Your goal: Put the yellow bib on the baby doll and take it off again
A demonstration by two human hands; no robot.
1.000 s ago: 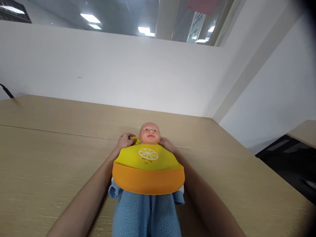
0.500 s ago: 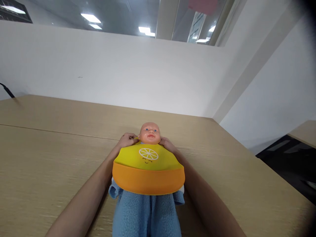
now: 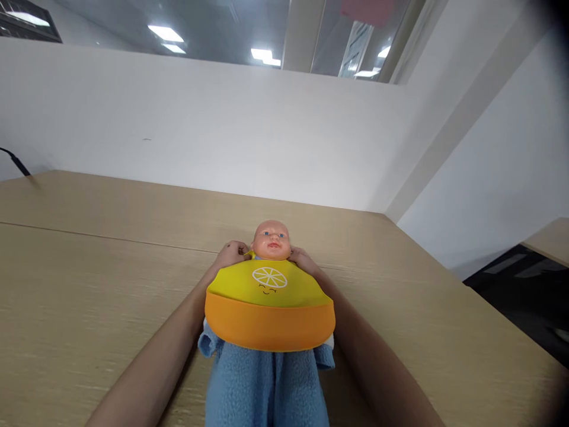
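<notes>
A baby doll (image 3: pixel 271 238) in fuzzy blue clothes (image 3: pixel 242 385) lies face up in front of me. Over its chest is a yellow bib (image 3: pixel 235 283) with an orange catch pocket (image 3: pixel 269 326) and a white citrus slice print. My left hand (image 3: pixel 232 254) is closed at the left side of the doll's neck, pinching the bib's yellow neck strap. On the other side of the neck, my right hand (image 3: pixel 303 261) has its fingers curled in behind the head. What those fingers hold is hidden.
The wooden tabletop (image 3: pixel 111 284) has a seam running across it and meets a white wall (image 3: pixel 222 124) at the back. A black cable (image 3: pixel 18 165) reaches the far left edge. Off the right edge stands a dark object (image 3: pixel 520 290).
My left fingers have shifted slightly at the neck, and a bit more of the yellow strap shows there. The right hand and the doll stay almost the same; the view has drifted slightly.
</notes>
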